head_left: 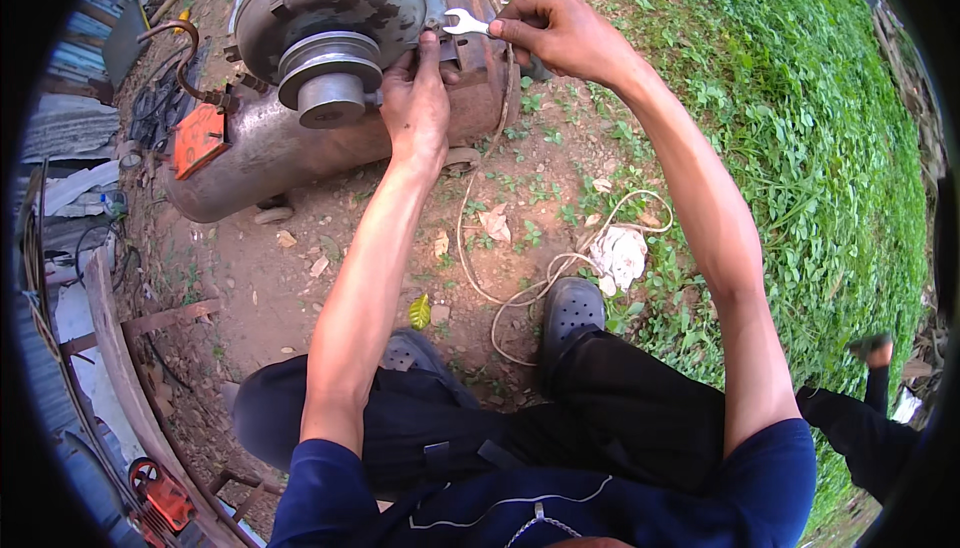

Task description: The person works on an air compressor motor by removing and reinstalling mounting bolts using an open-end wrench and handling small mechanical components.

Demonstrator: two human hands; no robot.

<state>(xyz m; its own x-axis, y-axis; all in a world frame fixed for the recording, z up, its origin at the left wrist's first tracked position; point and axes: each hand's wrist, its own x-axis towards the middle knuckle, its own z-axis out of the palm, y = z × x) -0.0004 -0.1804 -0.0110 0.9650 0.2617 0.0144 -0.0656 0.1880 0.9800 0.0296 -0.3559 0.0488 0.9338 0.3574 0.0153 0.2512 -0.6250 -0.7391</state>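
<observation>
An electric motor (320,8) with worn grey-blue paint and a grooved metal pulley (330,63) sits on top of a rusty cylindrical tank (270,153). My right hand (555,36) pinches an open-end wrench (466,23), its jaw toward the edge of the motor's mount. Beside the pulley, my left hand (417,108) reaches up to the motor's foot, thumb raised against the metal just left of the wrench jaw. Its other fingers are bent and partly hidden, so what they grip does not show.
A pale cord (465,238) runs from the motor to loops by my shoe (573,310), near a crumpled white cloth (618,256). An orange plate (200,140) is on the tank. Metal sheets (75,133) and an orange machine (160,496) lie left. Another person's dark-clothed leg (850,428) shows at right.
</observation>
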